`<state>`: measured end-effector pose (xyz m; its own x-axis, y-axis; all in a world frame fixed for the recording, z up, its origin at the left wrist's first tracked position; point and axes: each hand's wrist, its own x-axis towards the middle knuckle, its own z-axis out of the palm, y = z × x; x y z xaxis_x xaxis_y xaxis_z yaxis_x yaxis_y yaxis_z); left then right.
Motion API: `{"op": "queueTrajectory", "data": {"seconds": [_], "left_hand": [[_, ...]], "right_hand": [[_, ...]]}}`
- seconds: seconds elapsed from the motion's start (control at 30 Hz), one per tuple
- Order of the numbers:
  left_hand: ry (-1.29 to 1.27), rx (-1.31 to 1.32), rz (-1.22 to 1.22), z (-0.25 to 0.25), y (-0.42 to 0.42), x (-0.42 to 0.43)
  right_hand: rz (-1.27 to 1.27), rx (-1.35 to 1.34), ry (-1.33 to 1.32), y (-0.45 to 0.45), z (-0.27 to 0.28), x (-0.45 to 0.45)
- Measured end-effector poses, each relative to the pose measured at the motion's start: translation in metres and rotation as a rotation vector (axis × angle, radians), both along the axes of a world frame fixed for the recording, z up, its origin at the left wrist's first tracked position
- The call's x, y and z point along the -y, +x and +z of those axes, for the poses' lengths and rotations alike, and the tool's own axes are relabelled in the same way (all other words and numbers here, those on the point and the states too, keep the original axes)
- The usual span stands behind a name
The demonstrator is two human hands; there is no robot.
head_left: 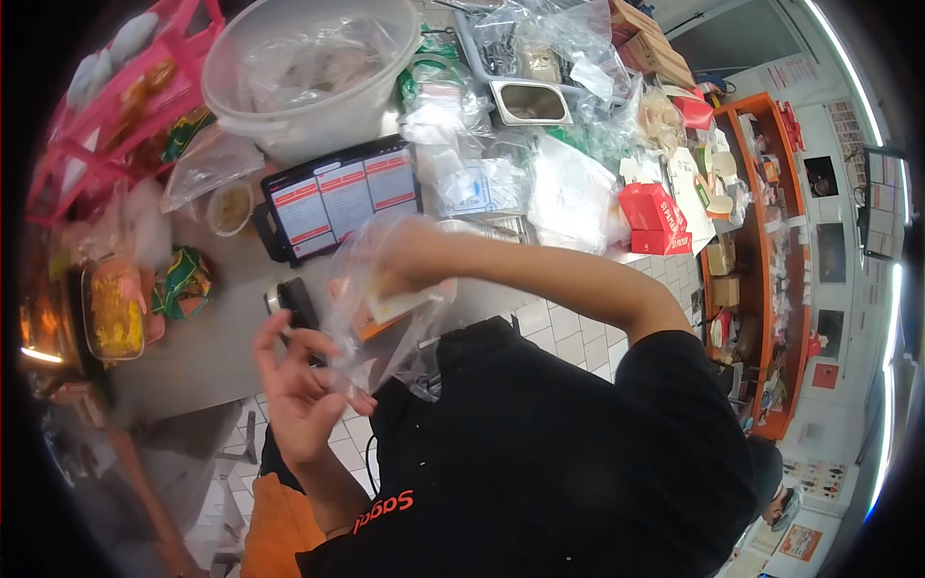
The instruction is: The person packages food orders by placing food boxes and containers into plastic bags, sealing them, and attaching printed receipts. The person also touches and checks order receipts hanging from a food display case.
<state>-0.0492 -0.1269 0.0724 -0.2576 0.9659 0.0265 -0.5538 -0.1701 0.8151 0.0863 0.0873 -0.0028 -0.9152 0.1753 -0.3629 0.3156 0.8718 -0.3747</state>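
A clear plastic bag (361,337) hangs between my two hands, in front of my black shirt. My left hand (301,385) is at the bag's lower left side, with thumb and fingers closing on its edge. My right hand (400,258) reaches over from the right and lies within or behind the upper part of the bag. It is blurred and its fingers are hidden. Just below it, an orange-and-white item (387,306) shows through the plastic. A dark cylindrical object (297,303) stands on the metal counter (207,361), close to my left fingertips.
A tablet (342,197) stands behind the bag, near a large white tub (308,106). Plastic bags (568,197), a metal container (530,103) and red boxes (655,220) crowd the right. A food tray (116,308) and pink bag (72,159) are left. Another person (771,486) is at lower right.
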Motion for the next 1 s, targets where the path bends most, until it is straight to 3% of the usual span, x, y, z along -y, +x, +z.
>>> {"op": "queueTrajectory", "data": {"seconds": [0.03,0.13,0.17,0.27,0.33,0.4,0.47,0.5,0.57,0.6,0.63,0.73,0.77,0.83,0.9,1.0], "left_hand": [[0.033,0.014,0.063,-0.006,-0.004,0.0],[0.043,-0.208,0.367,0.007,0.001,-0.016],[0.045,-0.25,0.396,0.005,0.0,-0.016],[0.015,-0.373,0.473,0.008,-0.003,-0.009],[-0.024,-0.443,0.519,0.025,0.001,-0.008],[0.037,-0.484,0.581,0.036,0.0,-0.005],[0.078,-0.466,0.637,0.049,-0.001,-0.001],[0.1,-0.533,0.73,0.053,0.014,-0.014],[-0.095,-0.555,0.714,0.045,0.02,-0.02],[-0.191,-0.564,0.709,0.041,0.022,-0.019],[-0.318,-0.552,0.695,0.038,0.027,-0.018],[-0.49,-0.832,0.578,0.041,0.082,-0.042],[-0.518,-0.88,0.621,0.04,0.102,-0.055],[-0.582,-1.117,0.496,0.04,0.121,-0.064],[-0.748,-1.361,0.404,0.039,0.139,-0.075],[-1.009,-1.294,0.494,0.037,0.14,-0.083]], "right_hand": [[0.09,-0.274,0.081,0.01,-0.006,0.008],[0.169,-0.349,0.26,0.032,0.013,-0.003],[0.18,-0.701,0.226,0.041,0.029,-0.013],[0.316,0.385,0.046,0.063,0.148,-0.043],[0.395,-0.097,0.018,0.096,0.176,-0.063],[0.447,-0.355,-0.185,0.113,0.198,-0.067],[0.534,-0.782,-0.237,0.119,0.184,-0.061],[0.5,-1.006,-0.028,0.123,0.183,-0.073],[0.226,-1.042,0.009,0.14,0.185,-0.109],[0.013,-0.849,-0.154,0.164,0.185,-0.139],[-0.108,-0.857,-0.14,0.181,0.186,-0.17],[-0.446,-0.893,0.039,0.237,0.174,-0.269],[-0.591,-0.754,0.112,0.259,0.159,-0.291],[-0.518,-0.629,0.287,0.318,0.086,-0.363],[-0.525,-0.385,0.389,0.353,0.063,-0.374],[-0.528,-0.046,0.277,0.388,0.048,-0.374]]}}
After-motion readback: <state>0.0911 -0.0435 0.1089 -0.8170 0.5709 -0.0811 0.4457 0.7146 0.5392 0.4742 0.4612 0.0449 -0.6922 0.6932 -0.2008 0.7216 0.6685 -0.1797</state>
